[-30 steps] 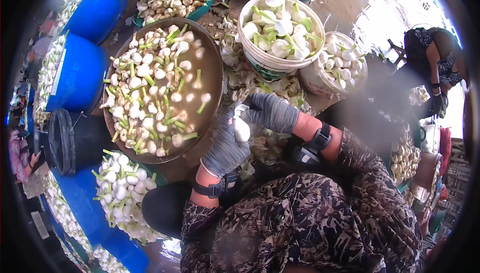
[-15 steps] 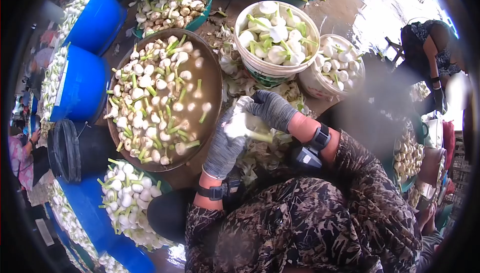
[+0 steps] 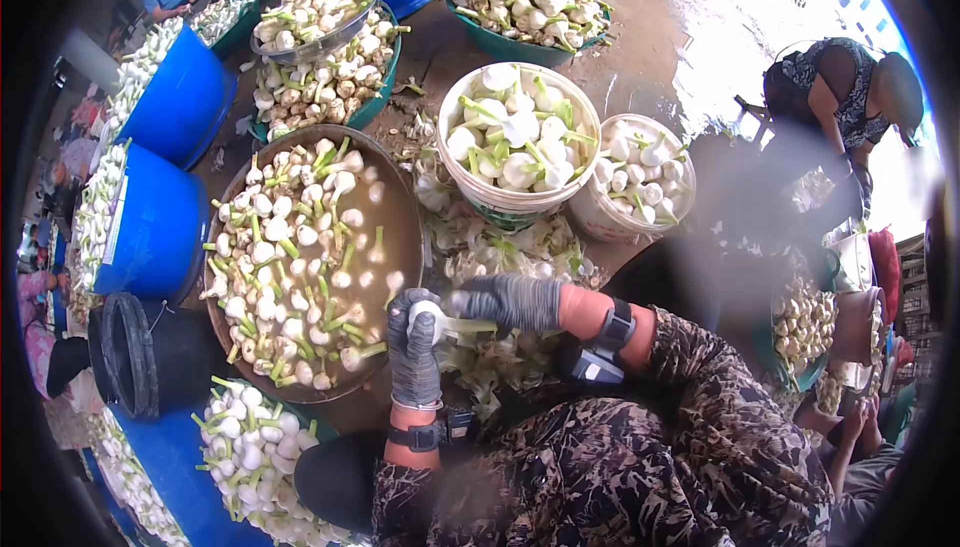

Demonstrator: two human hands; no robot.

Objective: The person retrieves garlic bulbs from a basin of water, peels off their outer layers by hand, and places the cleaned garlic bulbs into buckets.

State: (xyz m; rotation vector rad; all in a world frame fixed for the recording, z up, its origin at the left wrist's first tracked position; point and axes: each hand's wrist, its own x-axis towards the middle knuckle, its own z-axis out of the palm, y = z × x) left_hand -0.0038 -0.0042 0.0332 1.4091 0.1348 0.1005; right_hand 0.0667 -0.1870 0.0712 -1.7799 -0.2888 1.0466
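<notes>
Head view. Writing checked first. On wall of large white bucket [image 3: 478, 199], green print noted, too small and angled to read. On near blue tub [image 3: 160, 227], pale label strip [image 3: 118, 212] noted, lettering not legible. On small white bucket [image 3: 603, 215], reddish marks noted, unreadable. No brand name made out.

Pose of left hand [image 3: 413, 357], in grey glove: raised upright from wrist, fingers pointing up and bent round garlic bulb [image 3: 424, 314]. Clamped on bulb, with green stem [image 3: 470, 326] directed toward right side of frame. Dark strap [image 3: 415, 437] fastened at wrist.

Pose of right hand [image 3: 510, 302], also in grey glove: brought in sideways, wrist nearly straight, fingers pointing toward left hand, just above stem. Fingertips blurred; cannot tell whether closed, or whether touching stem or bulb. Dark strap and boxy device [image 3: 594, 365] seen about wrist and forearm.

Location of bulb: in left hand, beside right edge of wide brown basin [image 3: 408, 202], above scattered peelings [image 3: 470, 259]. In basin: stemmed bulbs in murky water. In both white buckets, beyond hands: pale, cleaned-looking bulbs. At lower left: heap of bulbs [image 3: 260, 447], near black bucket [image 3: 180, 352]. At upper right: co-worker [image 3: 850, 92], bent forward, well apart.
</notes>
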